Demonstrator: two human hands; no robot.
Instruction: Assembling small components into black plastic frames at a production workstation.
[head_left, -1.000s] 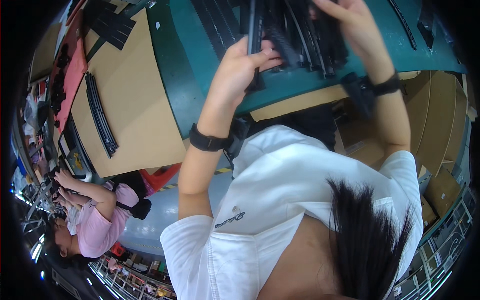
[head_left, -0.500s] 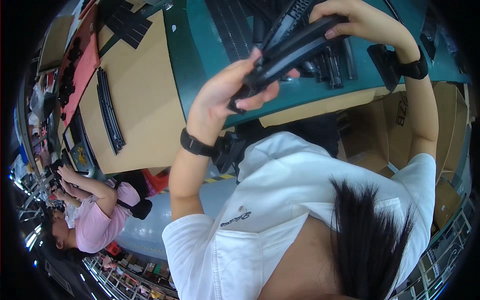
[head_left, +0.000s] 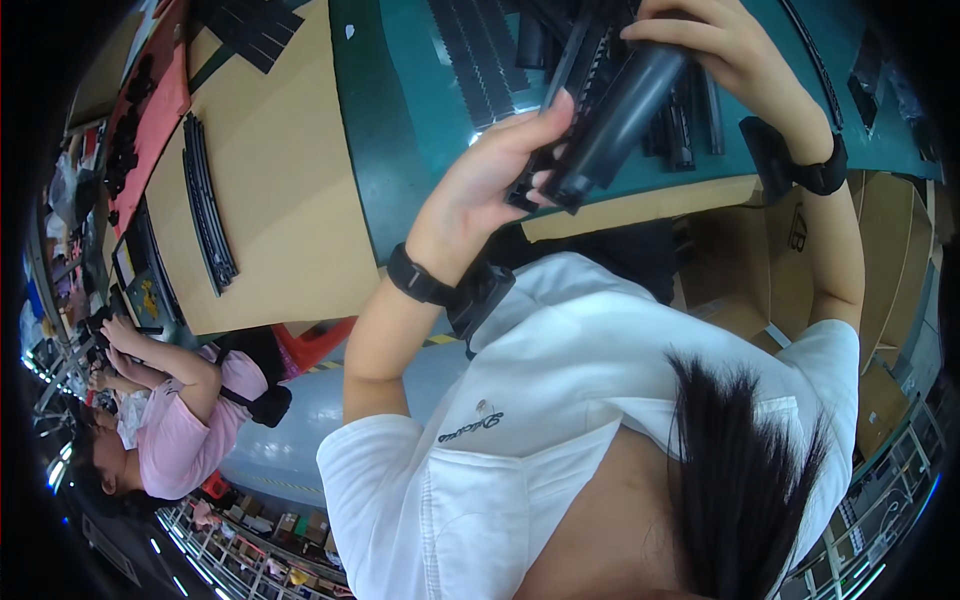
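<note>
A long, smooth black plastic part point(head_left: 630, 115) is held slanting over the near edge of the green table. My left hand point(head_left: 490, 175) supports its lower end, fingertips curled beneath and thumb raised along the side. At the upper end, my right hand point(head_left: 700, 40) grips it from above with bent fingers. A narrower dark piece shows beside the part near my left fingers; whether it belongs to the same part I cannot tell. Behind lie more black plastic parts point(head_left: 682, 135), partly hidden by the held one. Dark toothed strips point(head_left: 470, 60) lie left of them.
Tan cardboard point(head_left: 280, 180) covers the table's left side, bearing a bundle of thin black strips point(head_left: 205, 205). A red sheet point(head_left: 165, 120) with small black pieces lies beyond. Open cardboard boxes point(head_left: 880, 250) stand below right. A co-worker in pink point(head_left: 190, 430) works at far left.
The black part has swung from a flatter slant to a steeper one, its broad smooth face now showing. My left hand has shifted right, its thumb lifted off the part's top.
</note>
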